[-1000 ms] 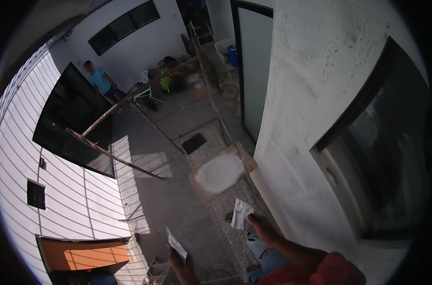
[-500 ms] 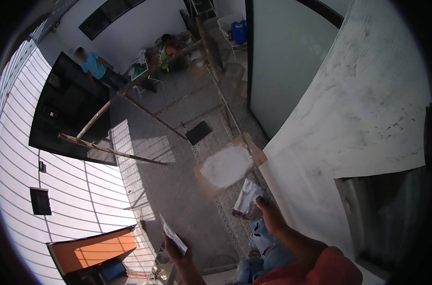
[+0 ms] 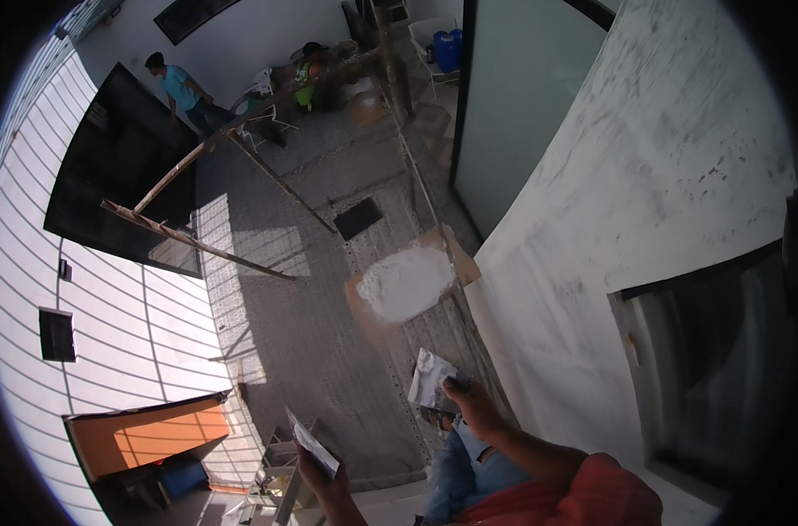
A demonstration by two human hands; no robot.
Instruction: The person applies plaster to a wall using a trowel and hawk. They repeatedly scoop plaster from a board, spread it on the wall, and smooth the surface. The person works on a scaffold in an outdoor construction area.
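Note:
In my right hand [image 3: 474, 410] is a wide putty knife [image 3: 431, 379], its broad blade smeared with white paste. The fingers close around its dark handle. Lower and to the left, my left hand [image 3: 318, 476] grips a second flat blade [image 3: 311, 440], tilted and coated white on top. Its handle is hidden in the hand. The two tools are apart. Right of my right hand rises a white wall [image 3: 670, 175] with grey smears and scuffs.
Far below, a sheet of cardboard [image 3: 361, 309] on the paved floor carries white powder. Rusty scaffold poles [image 3: 197, 243] cross the left and centre. At the far end are a person in blue [image 3: 178, 88] and another in a bright vest [image 3: 305, 86]. A window [image 3: 714, 368] opens at right.
The whole view has shifted, so the floor and wall appear moved. Both hands sit slightly further left and lower in the picture, still holding their blades. The person in blue has changed pose.

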